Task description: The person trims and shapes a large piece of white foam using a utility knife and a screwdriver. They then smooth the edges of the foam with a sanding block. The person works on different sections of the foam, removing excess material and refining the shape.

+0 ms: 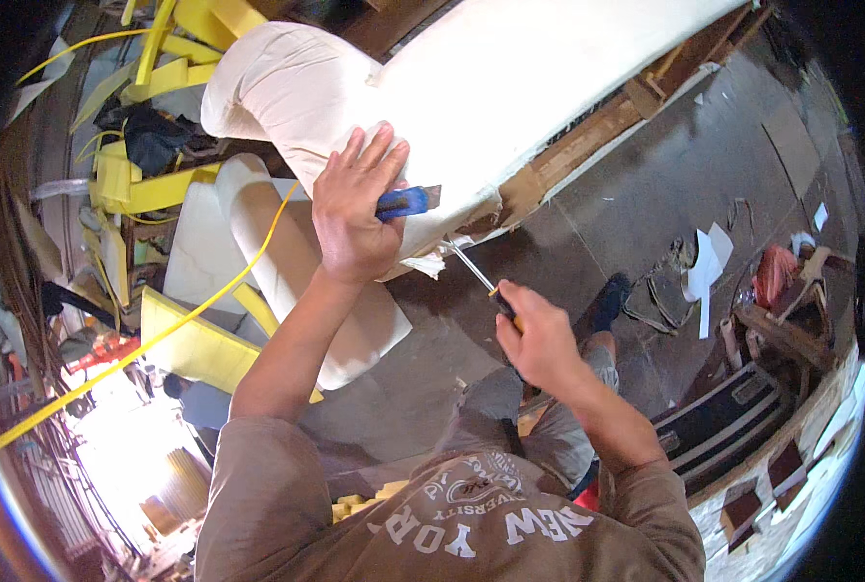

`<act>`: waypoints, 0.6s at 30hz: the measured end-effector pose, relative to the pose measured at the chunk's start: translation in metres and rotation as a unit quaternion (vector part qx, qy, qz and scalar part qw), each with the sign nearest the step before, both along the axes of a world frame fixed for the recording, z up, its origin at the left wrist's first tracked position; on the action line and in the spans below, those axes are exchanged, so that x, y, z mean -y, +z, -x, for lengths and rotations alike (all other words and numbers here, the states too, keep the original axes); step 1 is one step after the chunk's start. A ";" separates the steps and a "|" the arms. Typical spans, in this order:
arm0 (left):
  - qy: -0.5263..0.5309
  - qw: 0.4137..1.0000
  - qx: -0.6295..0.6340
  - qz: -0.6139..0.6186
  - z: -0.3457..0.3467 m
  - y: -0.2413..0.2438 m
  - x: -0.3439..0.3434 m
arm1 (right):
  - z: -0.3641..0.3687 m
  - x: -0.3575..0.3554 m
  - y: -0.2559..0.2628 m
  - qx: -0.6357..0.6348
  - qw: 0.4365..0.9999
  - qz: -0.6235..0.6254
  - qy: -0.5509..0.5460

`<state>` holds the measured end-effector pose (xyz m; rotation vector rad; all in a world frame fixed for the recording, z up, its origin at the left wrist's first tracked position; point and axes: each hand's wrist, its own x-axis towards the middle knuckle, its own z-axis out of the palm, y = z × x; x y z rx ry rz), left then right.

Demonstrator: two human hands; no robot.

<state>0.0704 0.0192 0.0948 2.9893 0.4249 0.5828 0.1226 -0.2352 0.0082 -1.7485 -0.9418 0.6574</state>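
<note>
My left hand (359, 211) lies palm down on the white upholstered arm (279, 94) of a sofa-like piece, fingers stretched out. Tucked by its thumb is a blue utility knife (402, 204) with a short stretch of blade showing. In my right hand (545, 338) is a screwdriver (476, 267) with a black and yellow handle. Its shaft points up and left to the lower edge of the cover, where torn white fabric (426, 266) hangs loose. Whether the tip is under the fabric or only against it, I cannot tell. Bare wooden frame (549, 171) shows along the underside.
A yellow hose (207, 302) crosses the left side. Yellow foam pieces (192, 338) and a cream padded part (287, 254) lie there. On the dark floor (585, 218) at right are straps (650, 298), white scraps (705, 269) and a wooden stand (789, 335). A person (196, 404) is at lower left.
</note>
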 end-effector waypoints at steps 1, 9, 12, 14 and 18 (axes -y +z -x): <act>-0.005 1.000 0.004 0.003 -0.001 0.001 0.000 | -0.004 -0.001 0.000 -0.115 0.993 -0.025 -0.026; -0.028 0.999 0.020 0.008 -0.003 0.000 -0.006 | -0.003 -0.007 0.006 -0.016 1.000 0.001 -0.002; -0.030 0.999 0.027 0.008 0.000 -0.002 -0.009 | -0.023 -0.006 0.002 -0.498 0.865 0.059 0.018; -0.029 0.999 0.027 0.006 0.001 -0.003 -0.008 | -0.020 -0.008 0.001 -0.507 0.860 0.043 0.033; -0.020 0.999 0.025 0.009 0.002 -0.003 -0.006 | 0.032 -0.014 0.008 -0.165 0.976 0.137 -0.043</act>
